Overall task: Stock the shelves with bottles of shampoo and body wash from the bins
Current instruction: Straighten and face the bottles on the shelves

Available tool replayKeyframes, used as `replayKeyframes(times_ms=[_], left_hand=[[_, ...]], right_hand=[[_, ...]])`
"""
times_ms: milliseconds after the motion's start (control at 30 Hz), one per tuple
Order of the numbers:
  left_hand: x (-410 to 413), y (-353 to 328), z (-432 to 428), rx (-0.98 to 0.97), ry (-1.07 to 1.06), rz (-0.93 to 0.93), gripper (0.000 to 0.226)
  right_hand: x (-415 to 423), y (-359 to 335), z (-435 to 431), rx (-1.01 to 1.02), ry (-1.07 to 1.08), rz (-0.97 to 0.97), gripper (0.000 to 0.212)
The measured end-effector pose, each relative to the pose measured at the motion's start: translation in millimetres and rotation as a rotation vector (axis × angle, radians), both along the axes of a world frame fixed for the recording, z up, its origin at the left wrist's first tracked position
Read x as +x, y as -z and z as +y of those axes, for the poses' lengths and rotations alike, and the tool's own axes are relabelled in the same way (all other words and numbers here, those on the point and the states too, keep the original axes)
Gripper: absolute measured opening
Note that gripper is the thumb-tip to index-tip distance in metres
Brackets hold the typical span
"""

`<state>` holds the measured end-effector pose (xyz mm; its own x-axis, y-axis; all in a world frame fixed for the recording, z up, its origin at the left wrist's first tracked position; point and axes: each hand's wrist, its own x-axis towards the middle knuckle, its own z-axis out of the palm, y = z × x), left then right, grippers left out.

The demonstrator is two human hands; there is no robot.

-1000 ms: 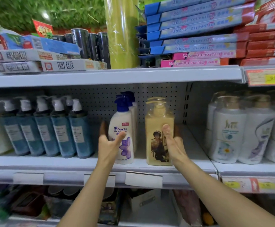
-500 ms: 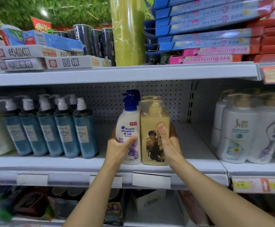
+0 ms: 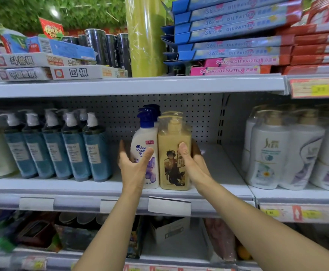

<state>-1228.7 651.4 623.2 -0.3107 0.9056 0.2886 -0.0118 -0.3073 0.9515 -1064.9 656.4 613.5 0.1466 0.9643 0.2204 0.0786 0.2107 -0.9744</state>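
Note:
A white shampoo bottle [image 3: 147, 145] with a blue pump stands on the middle shelf [image 3: 218, 169], touching a yellow pump bottle [image 3: 174, 141] with a figure on its label. More blue-pump bottles stand behind the white one. My left hand [image 3: 133, 169] is spread at the white bottle's left side, fingers straight and thumb across its label. My right hand [image 3: 194, 165] holds the yellow bottle, thumb on the front and fingers wrapped round its right side.
A row of blue pump bottles [image 3: 93, 147] stands to the left, white pump bottles [image 3: 267, 151] to the right past a divider. The upper shelf [image 3: 140, 86] holds game boxes and pastel boxes. Bare shelf lies right of the yellow bottle.
The white and yellow bottles, a gap apart a second ago, now stand pressed together. My left hand's fingers have loosened and spread off the white bottle.

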Motion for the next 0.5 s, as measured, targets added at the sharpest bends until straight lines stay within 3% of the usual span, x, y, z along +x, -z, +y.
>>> replayKeyframes(times_ms=[67,200,367,500], left_hand=[[7.3,-1.2,-8.8,0.014,-0.098,0.035,0.126],[31.7,-1.4,-28.7,0.159,-0.214,0.111,0.105],[89.5,-5.5,-61.0,0.325,-0.149,0.176,0.079],[133.5,-2.2,-79.2,0.318,0.021,0.135,0.068]], right_hand=[[3.7,-4.3,-9.0,0.011,-0.019,-0.030,0.097],[21.2,-8.1,-28.9,-0.017,0.021,-0.134,0.084],[59.2,-5.3,-54.0,0.032,0.082,-0.188,0.078],[92.3,-1.6,-69.5,0.113,0.146,-0.154,0.066]])
